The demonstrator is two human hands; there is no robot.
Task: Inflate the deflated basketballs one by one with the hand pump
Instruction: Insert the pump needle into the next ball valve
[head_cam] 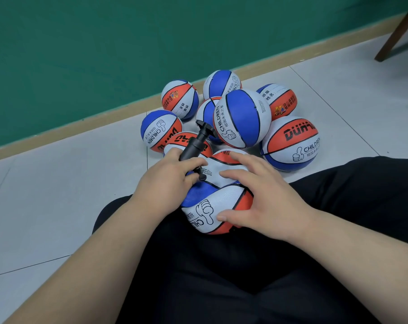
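Note:
A dented red, white and blue basketball (212,202) lies on my lap, its top caved in. My left hand (165,178) grips the lower end of a black hand pump (196,146), whose tip meets the ball's white panel. The pump leans up and to the right, its T-handle at the top. My right hand (261,195) lies over the ball's right side with fingers spread and nearly straight, thumb on the lower edge. Another flat ball (186,142) lies just behind the pump.
Several round basketballs in the same colours (242,118) are heaped on the grey tile floor (58,183) ahead, close to a green wall (104,43) with a tan skirting. A dark chair leg (399,31) stands at the far right. My legs in black trousers (245,277) fill the foreground.

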